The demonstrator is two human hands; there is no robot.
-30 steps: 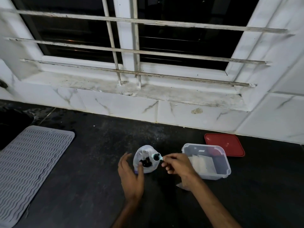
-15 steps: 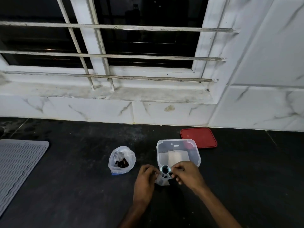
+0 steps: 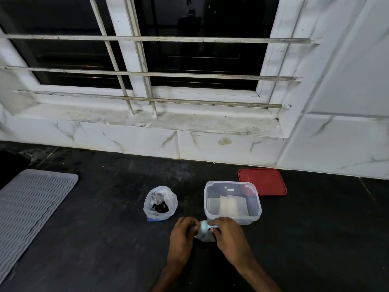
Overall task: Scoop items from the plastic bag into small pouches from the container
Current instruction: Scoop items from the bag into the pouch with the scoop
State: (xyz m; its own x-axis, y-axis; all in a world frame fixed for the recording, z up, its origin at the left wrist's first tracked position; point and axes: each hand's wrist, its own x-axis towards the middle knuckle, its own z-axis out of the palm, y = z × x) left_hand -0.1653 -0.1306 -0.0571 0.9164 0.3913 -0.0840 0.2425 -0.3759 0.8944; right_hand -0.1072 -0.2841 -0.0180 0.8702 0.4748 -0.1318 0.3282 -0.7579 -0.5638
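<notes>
Black stone counter (image 3: 105, 239), dusty in patches, fills the near ground, and both hands are right there at the near edge of it. Two hands, close together! The left hand (image 3: 182, 232) has its fingers curled in, pinching the rim of one small clear pouch (image 3: 205, 237) that sits on the counter between the hands. The right hand (image 3: 229, 234) is curled too, thumb and fingers pinching the handle of one pale teal scoop (image 3: 203, 226), whose bowl sits right at the pouch mouth. The blur hides what is in the scoop.

Just beyond the hands, to the left: one plastic bag (image 3: 160, 204), standing open, dark items in the bottom. To the right, just behind the right hand: one clear container (image 3: 229, 182), open, with flat pale pouches (image 3: 229, 205) lying inside; how many I cannot tell. Behind the container, touching or nearly so, lies one red lid (image 3: 263, 182), flat on the counter. Far off to the left, one grey ribbed mat (image 3: 31, 209) runs out of view.

Farther back, the counter meets a white marble-veined tiled wall (image 3: 336, 144). Above that, a stained sill (image 3: 189, 123), then one window (image 3: 200, 49), dark glass, crossed by three horizontal bars (image 3: 189, 39) and two thin upright ones.
</notes>
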